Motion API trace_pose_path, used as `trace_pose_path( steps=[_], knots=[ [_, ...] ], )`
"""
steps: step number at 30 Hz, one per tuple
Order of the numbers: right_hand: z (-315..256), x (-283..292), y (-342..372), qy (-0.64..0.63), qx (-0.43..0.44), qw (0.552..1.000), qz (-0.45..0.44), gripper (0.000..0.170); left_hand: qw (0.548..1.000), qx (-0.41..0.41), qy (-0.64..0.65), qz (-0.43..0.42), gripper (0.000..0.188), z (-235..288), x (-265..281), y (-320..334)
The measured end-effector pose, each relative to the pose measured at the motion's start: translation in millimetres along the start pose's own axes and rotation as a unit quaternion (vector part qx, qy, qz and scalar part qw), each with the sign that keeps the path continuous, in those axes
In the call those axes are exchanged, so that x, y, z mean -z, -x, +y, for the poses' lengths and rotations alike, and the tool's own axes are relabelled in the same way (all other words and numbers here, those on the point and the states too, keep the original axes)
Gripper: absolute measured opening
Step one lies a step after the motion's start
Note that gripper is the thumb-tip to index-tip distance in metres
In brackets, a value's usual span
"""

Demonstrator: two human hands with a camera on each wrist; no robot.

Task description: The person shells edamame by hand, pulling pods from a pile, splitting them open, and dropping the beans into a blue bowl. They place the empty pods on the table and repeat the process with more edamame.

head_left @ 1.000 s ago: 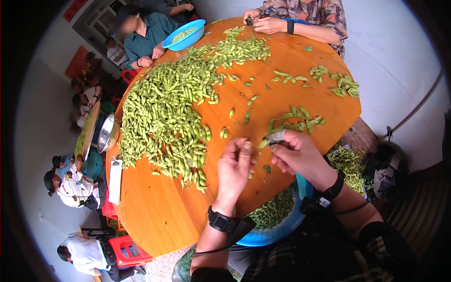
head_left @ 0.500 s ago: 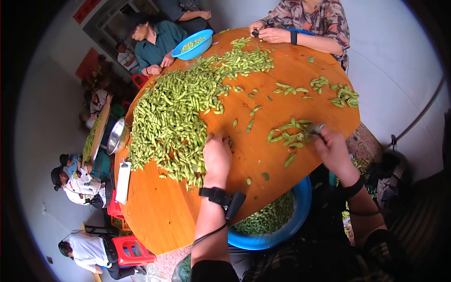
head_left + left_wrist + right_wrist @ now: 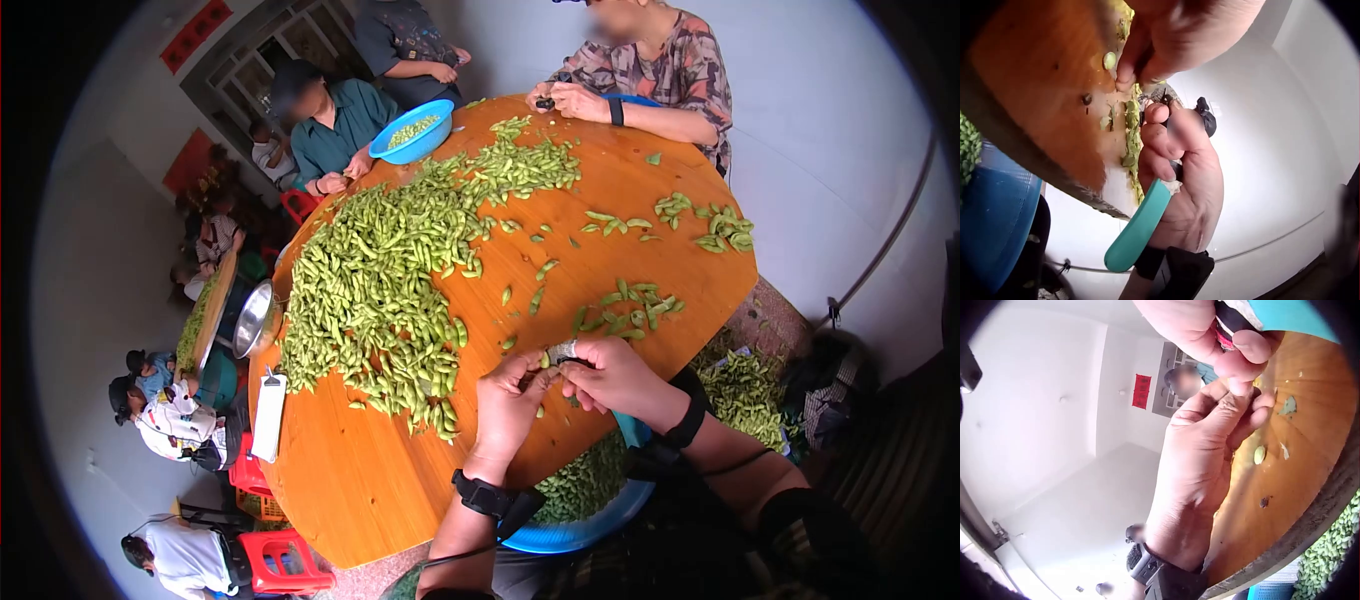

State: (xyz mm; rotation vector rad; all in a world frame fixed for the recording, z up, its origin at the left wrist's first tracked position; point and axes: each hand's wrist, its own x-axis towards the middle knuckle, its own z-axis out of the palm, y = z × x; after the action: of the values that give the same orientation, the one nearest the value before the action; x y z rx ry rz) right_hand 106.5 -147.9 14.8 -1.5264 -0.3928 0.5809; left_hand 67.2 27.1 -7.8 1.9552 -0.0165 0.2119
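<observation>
In the head view my left hand (image 3: 505, 410) and right hand (image 3: 622, 380) meet over the near edge of the wooden table (image 3: 370, 490). Fingertips of the left pinch a green bean pod (image 3: 546, 358), mostly hidden by the fingers. My right hand curls round a tool with a teal handle (image 3: 1138, 231), which sticks out below the fist in the left wrist view. Its working end is covered by the fingers, so I cannot tell its kind. In the right wrist view, a loose shelled bean (image 3: 1260, 454) lies on the wood near the left fingers.
A large heap of bean pods (image 3: 370, 290) covers the table's left side, with a small clump (image 3: 635, 310) to the right. Under the near edge stands a blue basin (image 3: 560, 541) of shelled beans. A clipboard (image 3: 268, 418) lies at the left rim. Other people sit across the table.
My left hand has come back from the heap's edge with a pod. The right hand, with the tool, has moved left from the small clump to meet it.
</observation>
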Motion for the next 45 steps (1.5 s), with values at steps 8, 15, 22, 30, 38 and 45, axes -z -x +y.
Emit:
trace_pose_path(
  steps=[8,15,22,30,38,45],
  knots=[
    [-3,-3,-1,0.045,-0.017,0.999,-0.013,0.016,0.998,-0.03,-0.048,0.037,0.023,2,1,5],
    [-2,-2,1,0.026,-0.029,0.999,-0.016,0.013,0.994,-0.027,-0.106,0.018,0.021,7,2,9],
    [6,-1,3,-0.075,-0.039,0.996,-0.015,0.011,0.996,-0.028,-0.078,-0.013,0.016,5,3,9],
    [-2,1,10,-0.085,-0.037,0.995,-0.028,0.011,0.95,0.107,0.277,-0.091,0.018,5,7,0],
    [1,-18,25,0.218,0.192,0.953,0.08,0.006,0.937,0.194,0.274,-0.095,0.023,17,3,9],
    [6,-16,35,0.233,0.292,0.921,0.109,0.012,0.937,0.186,0.286,-0.079,0.03,45,-5,22]
  ],
)
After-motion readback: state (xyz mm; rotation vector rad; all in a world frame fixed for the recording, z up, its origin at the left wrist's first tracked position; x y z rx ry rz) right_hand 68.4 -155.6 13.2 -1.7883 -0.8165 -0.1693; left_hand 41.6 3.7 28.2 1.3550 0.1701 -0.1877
